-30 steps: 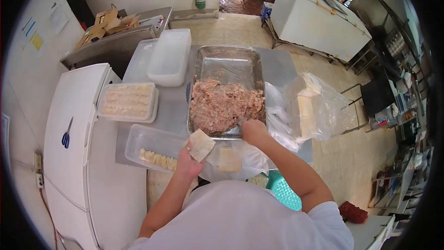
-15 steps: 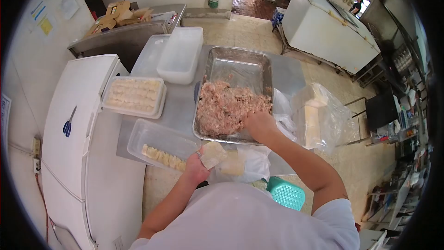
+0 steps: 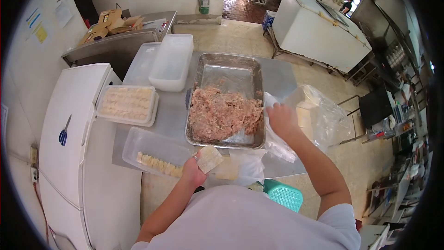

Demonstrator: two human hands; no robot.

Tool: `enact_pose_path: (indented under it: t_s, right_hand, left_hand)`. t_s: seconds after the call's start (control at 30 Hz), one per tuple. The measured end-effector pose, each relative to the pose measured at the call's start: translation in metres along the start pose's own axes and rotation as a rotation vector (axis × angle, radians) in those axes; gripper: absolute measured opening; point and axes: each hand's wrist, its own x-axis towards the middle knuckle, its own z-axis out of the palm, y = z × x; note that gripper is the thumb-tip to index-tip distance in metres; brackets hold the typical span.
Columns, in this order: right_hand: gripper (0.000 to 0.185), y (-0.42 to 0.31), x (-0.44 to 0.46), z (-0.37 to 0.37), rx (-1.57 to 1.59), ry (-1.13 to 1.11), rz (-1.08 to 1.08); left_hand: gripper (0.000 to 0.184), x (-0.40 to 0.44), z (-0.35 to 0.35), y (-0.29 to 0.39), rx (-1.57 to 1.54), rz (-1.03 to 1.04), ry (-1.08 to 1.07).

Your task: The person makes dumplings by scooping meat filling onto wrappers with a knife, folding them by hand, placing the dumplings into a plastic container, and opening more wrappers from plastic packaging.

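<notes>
L hand (image 3: 194, 172) gripping wrapper stack (image 3: 208, 159), near tray's (image 3: 225, 144) lower edge. R hand (image 3: 283, 119) hovering just right of tray, grip unclear. Meat mix (image 3: 224, 113) sitting in tray on tabletop (image 3: 289, 71); dumpling tub (image 3: 134, 141) lying left.

Grey metal table (image 3: 172, 116) under a metal tray (image 3: 231, 74), plastic tubs (image 3: 171, 62) and plastic bags (image 3: 279, 150)
</notes>
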Motion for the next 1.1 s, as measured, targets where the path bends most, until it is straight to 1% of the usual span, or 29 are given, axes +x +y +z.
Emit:
enact_pose_path:
  t_s: [0.1, 0.2, 0.27, 0.33, 0.4, 0.5, 0.57, 0.6, 0.63, 0.7, 0.77, 0.8, 0.9, 1.0, 1.07, 1.1]
  right_hand:
    - [0.012, 0.005, 0.02, 0.04, -0.002, -0.069, -0.006]
    - [0.013, -0.024, 0.01, 0.066, 0.183, -0.194, 0.063]
    - [0.014, -0.035, -0.017, 0.07, 0.138, -0.201, -0.007]
    - [0.014, -0.039, -0.036, 0.065, 0.113, -0.201, -0.077]
    - [0.014, -0.027, -0.048, 0.052, 0.107, -0.196, -0.156]
    - [0.013, 0.0, -0.037, 0.009, 0.063, -0.199, -0.093]
    - [0.019, 0.014, -0.016, -0.014, 0.013, -0.152, -0.018]
    - [0.023, 0.02, -0.004, -0.021, -0.01, -0.13, 0.019]
    - [0.021, 0.027, 0.012, -0.019, -0.022, -0.16, 0.032]
    - [0.019, 0.036, 0.043, 0.006, -0.044, -0.22, 0.056]
    - [0.019, 0.032, 0.053, 0.062, -0.038, -0.17, -0.042]
    - [0.019, 0.025, 0.052, 0.062, -0.036, -0.147, -0.088]
    - [0.017, 0.013, 0.034, 0.055, 0.037, -0.237, -0.067]
    - [0.016, -0.004, 0.003, 0.076, 0.083, -0.252, -0.043]
    - [0.014, -0.025, -0.027, 0.081, 0.136, -0.169, -0.044]
    - [0.013, -0.039, -0.043, 0.078, 0.167, -0.209, -0.016]
  left_hand:
    - [0.039, -0.003, 0.004, -0.004, 0.007, -0.039, -0.021]
    - [0.039, -0.004, 0.013, -0.006, 0.033, -0.057, -0.036]
    - [0.039, -0.003, 0.016, -0.007, 0.057, -0.042, -0.011]
    - [0.039, -0.001, 0.016, -0.008, 0.076, -0.04, -0.002]
    - [0.039, 0.0, 0.016, -0.009, 0.082, -0.047, -0.004]
    - [0.039, 0.007, 0.009, -0.01, 0.081, -0.058, -0.047]
    - [0.039, 0.012, 0.007, -0.011, 0.114, -0.116, -0.064]
    - [0.039, 0.014, 0.006, -0.012, 0.13, -0.146, -0.07]
    - [0.04, 0.015, 0.007, -0.014, 0.147, -0.149, -0.082]
    - [0.04, 0.019, 0.013, -0.022, 0.182, -0.153, -0.105]
    - [0.04, 0.02, 0.024, -0.023, 0.11, -0.183, -0.08]
    - [0.039, 0.022, 0.027, -0.023, 0.075, -0.201, -0.069]
    - [0.039, 0.028, 0.029, -0.028, 0.059, -0.188, -0.038]
    - [0.039, 0.033, 0.024, -0.032, 0.062, -0.175, -0.067]
    - [0.04, 0.032, 0.03, -0.03, 0.046, -0.206, -0.04]
    - [0.04, 0.03, 0.032, -0.029, 0.037, -0.221, -0.025]
